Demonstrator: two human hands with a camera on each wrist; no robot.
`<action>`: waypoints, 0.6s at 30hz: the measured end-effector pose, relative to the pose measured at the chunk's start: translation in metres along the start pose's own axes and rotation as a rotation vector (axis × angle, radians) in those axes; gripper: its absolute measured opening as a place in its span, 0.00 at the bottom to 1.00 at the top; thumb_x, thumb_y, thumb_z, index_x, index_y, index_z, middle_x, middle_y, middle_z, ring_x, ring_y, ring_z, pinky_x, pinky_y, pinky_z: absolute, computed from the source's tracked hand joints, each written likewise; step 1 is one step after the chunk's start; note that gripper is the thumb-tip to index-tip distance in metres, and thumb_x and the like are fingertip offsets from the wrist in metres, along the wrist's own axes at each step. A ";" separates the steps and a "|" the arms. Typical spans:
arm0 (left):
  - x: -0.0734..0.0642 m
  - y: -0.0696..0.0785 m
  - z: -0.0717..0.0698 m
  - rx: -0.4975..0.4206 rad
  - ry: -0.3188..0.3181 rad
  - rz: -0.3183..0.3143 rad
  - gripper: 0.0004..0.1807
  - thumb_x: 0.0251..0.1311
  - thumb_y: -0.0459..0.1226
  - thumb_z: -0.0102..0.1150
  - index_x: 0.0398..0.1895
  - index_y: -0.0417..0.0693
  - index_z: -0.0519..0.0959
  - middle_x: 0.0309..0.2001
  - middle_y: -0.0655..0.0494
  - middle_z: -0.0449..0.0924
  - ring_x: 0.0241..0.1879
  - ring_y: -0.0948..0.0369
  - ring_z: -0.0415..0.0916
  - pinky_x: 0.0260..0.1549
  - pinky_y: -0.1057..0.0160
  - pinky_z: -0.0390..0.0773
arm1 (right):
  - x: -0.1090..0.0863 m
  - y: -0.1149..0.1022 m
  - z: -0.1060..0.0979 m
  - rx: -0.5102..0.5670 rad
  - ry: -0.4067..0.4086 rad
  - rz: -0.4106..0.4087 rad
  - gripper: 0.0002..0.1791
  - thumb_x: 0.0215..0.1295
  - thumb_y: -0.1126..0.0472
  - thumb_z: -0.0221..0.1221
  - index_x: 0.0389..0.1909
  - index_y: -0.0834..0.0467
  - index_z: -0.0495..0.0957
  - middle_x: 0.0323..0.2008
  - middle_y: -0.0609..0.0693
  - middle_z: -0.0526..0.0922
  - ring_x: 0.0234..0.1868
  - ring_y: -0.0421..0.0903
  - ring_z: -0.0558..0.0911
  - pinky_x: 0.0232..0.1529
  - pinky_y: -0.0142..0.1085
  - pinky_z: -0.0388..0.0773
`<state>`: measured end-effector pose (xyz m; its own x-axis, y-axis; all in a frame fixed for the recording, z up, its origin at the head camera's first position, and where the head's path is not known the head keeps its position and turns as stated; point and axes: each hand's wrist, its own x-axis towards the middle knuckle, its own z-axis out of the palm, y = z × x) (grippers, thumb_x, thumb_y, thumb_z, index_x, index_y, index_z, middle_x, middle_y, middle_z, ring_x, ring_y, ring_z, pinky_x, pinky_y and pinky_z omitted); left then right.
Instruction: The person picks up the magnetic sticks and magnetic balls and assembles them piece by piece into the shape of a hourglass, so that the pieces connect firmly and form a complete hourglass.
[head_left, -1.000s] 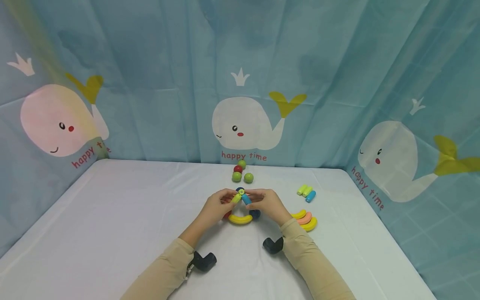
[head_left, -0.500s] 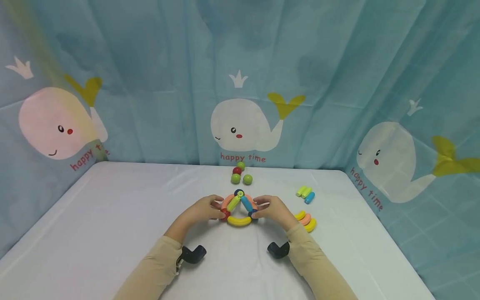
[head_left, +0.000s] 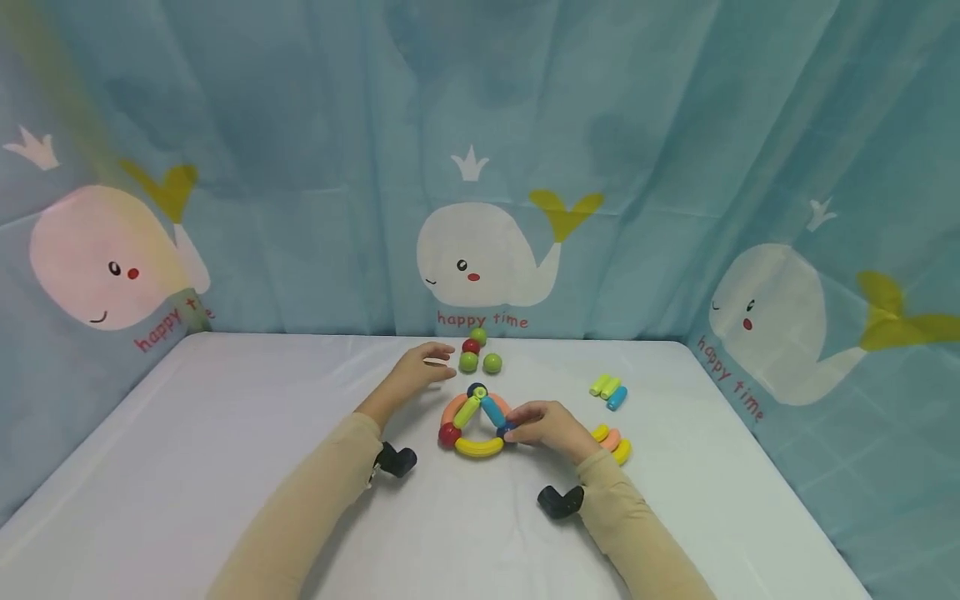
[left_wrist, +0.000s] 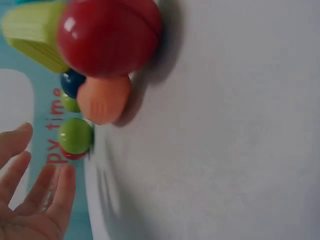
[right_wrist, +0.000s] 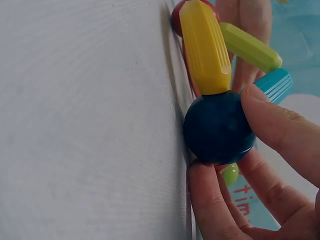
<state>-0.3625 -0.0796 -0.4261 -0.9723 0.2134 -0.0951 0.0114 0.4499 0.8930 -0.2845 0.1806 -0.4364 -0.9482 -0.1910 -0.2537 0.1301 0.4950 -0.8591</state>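
A frame of magnetic balls and rods sits mid-table, with a red ball (head_left: 449, 435) at its left corner and a curved yellow rod (head_left: 480, 448) along the front. A lime straight rod (head_left: 467, 412) and a blue straight rod (head_left: 492, 412) slope up and meet at the top. My right hand (head_left: 555, 429) pinches the dark blue ball (right_wrist: 217, 127) at the right corner between thumb and fingers. My left hand (head_left: 412, 373), fingers extended and holding nothing, is just left of the loose green ball (head_left: 468, 362) at the back.
Beside that ball lie another green ball (head_left: 492, 362) and a loose red ball (head_left: 470, 347). To the right are lime rods (head_left: 600, 384), a short blue rod (head_left: 617, 398) and several curved rods (head_left: 621, 451). A whale-print curtain (head_left: 345, 250) hangs behind the table.
Both hands left the frame's top for its lower corner balls. My left hand then released the red ball and moved back toward the green balls; my right hand stayed at the dark blue ball.
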 end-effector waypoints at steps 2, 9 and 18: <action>0.011 -0.001 0.004 -0.006 -0.006 -0.020 0.28 0.64 0.40 0.63 0.67 0.50 0.71 0.67 0.45 0.71 0.65 0.47 0.72 0.62 0.50 0.76 | 0.000 0.002 0.002 0.003 -0.004 -0.004 0.20 0.53 0.57 0.74 0.47 0.55 0.84 0.44 0.49 0.85 0.41 0.42 0.82 0.48 0.37 0.82; 0.032 -0.009 0.012 0.017 -0.035 -0.067 0.28 0.62 0.40 0.66 0.66 0.53 0.72 0.68 0.46 0.71 0.62 0.49 0.74 0.61 0.52 0.77 | -0.001 0.006 0.006 0.021 -0.016 -0.033 0.20 0.53 0.57 0.73 0.47 0.57 0.84 0.42 0.49 0.86 0.39 0.41 0.82 0.44 0.34 0.82; 0.042 0.001 0.016 0.145 -0.063 -0.053 0.28 0.62 0.41 0.65 0.66 0.53 0.74 0.65 0.47 0.73 0.55 0.52 0.78 0.58 0.54 0.80 | -0.001 0.003 0.002 0.023 0.004 -0.029 0.20 0.52 0.55 0.74 0.46 0.56 0.85 0.43 0.49 0.87 0.39 0.42 0.82 0.45 0.35 0.82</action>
<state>-0.3994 -0.0565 -0.4360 -0.9559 0.2380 -0.1723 -0.0020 0.5813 0.8137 -0.2830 0.1807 -0.4396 -0.9528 -0.2018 -0.2266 0.1090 0.4694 -0.8762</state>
